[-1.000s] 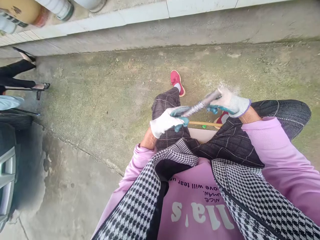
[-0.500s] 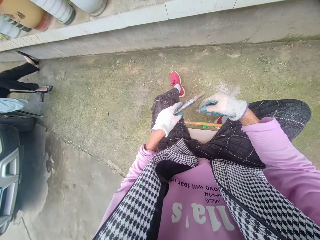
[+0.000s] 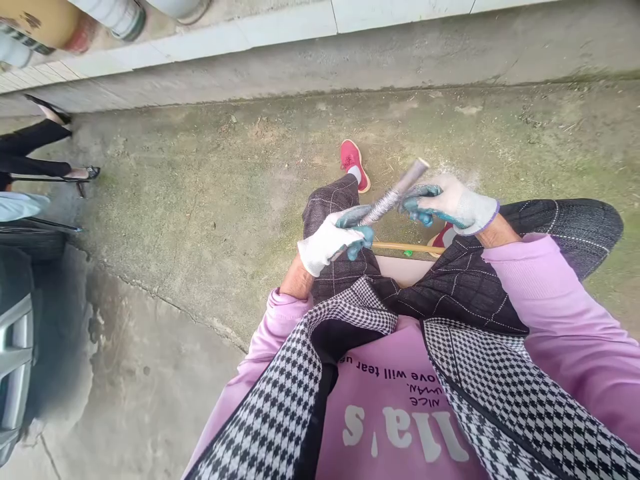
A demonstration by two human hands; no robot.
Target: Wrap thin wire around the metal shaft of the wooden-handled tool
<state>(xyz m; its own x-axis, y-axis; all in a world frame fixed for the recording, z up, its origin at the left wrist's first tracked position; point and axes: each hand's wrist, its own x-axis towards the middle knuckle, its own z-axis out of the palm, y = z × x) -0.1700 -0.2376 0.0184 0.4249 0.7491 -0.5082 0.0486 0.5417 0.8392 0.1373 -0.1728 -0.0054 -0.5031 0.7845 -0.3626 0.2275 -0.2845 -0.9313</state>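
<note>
My left hand (image 3: 336,239), in a white glove with a blue-grey coated palm, is wrapped round the lower end of a short stick (image 3: 411,177). Silvery wire or thread is wound about the stick's middle (image 3: 384,205). The stick slants up to the right, its pale cut end uppermost. My right hand (image 3: 457,203), gloved likewise, is just right of the wound part, its fingers curled and drawn together. Whether a strand runs between those fingers is too fine to tell. Both hands are in front of my knees.
Between my legs lie a thin tan pole (image 3: 407,247) and a small green scrap (image 3: 408,253) beyond a pale surface. A low tiled ledge (image 3: 285,33) with pots runs along the top. At left are another person's legs (image 3: 35,143) and a vehicle wheel (image 3: 15,353).
The stick has swung upward and more of its upper end shows. My left hand has turned with it. My right hand's fingers have curled in more, close by the stick.
</note>
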